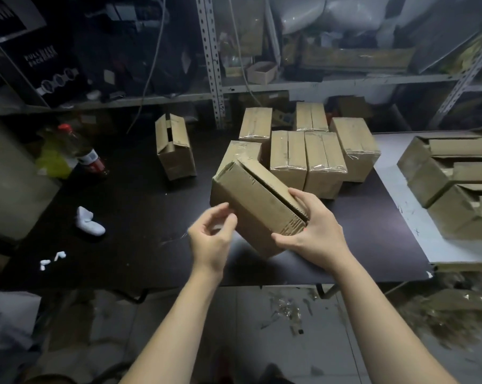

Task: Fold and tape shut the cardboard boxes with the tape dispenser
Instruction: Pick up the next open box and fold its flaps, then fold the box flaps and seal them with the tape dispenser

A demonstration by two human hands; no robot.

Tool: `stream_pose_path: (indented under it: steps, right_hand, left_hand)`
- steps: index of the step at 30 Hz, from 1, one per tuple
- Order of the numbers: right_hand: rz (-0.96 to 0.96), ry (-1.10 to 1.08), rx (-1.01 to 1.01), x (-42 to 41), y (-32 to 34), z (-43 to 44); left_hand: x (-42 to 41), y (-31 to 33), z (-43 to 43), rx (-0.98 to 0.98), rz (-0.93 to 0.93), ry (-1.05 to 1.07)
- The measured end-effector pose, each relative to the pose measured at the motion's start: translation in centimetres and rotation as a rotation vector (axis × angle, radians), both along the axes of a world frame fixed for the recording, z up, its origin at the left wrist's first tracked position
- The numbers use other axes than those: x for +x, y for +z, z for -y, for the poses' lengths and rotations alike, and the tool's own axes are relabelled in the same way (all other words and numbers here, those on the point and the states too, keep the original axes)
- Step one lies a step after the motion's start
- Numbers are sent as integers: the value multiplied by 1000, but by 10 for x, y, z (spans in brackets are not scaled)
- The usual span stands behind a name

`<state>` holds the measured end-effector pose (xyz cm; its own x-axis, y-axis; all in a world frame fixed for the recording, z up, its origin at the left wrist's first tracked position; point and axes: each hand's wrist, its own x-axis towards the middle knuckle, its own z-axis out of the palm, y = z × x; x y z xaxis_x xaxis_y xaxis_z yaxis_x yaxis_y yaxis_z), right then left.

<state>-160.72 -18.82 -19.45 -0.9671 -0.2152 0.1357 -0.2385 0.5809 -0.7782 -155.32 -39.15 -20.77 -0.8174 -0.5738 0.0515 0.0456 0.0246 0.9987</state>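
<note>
A brown cardboard box (pixel 258 202) is tilted above the dark table (pixel 140 245), its top flaps folded shut with an untaped seam running along it. My right hand (pixel 314 231) grips its near end, thumb on the side and fingers over the top by the seam. Just left of the box, my left hand (pixel 213 239) has loosely curled fingers, with the fingertips at the lower side. Whether it holds anything is unclear. On the table to the left lies a white object (pixel 90 221), maybe the tape dispenser.
Several taped boxes (pixel 307 156) stand in a cluster behind the held box. One untaped box (pixel 174 149) stands back left. Open-flapped boxes (pixel 456 184) are stacked at the right. A bottle (pixel 82 151) lies far left. Metal shelving (pixel 212 59) is behind the table; scraps litter the floor.
</note>
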Motion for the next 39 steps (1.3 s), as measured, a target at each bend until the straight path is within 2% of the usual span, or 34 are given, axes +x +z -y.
stream_pose_path:
  steps: [2,3,7,11,18,20,22,25,26,29,31,35,39]
  right_hand:
    - [49,78,9,2,-3,-8]
    - [72,110,20,2,-5,-10]
    - [130,215,83,-3,-22,-5]
    - [182,230,61,-14,-50,-5]
    - [319,124,-38,-19,-80,-19]
    - [366,90,-172,-17,-85,-22]
    - [401,-38,-313,-17,-90,-21]
    - [422,-196,-395,-22,-93,-14]
    - [391,-222,-321,-24,-95,-13]
    - [290,-273,78,-28,-102,-13]
    - [270,-303,244,-31,-109,-11]
    - [268,-428,387,-37,-110,-8]
    - [354,-400,557,-36,-121,-14]
  left_hand:
    - [-8,2,21,-243,-25,91]
    - [-11,1,29,-298,-6,86]
    - [-20,-16,42,-140,133,-131]
    - [-20,-53,44,-264,232,-170]
    - [-16,-67,39,-266,325,-206]
    - [-16,-67,40,-292,339,-214]
    - [-16,-67,41,-329,337,-228]
    - [-15,-67,41,-345,341,-221]
    - [-15,-67,41,-355,346,-227]
    - [-17,-65,44,-392,361,-288]
    - [-20,-64,49,-403,389,-347]
    - [-24,-61,52,-456,455,-425]
    - [-27,-62,50,-502,485,-440]
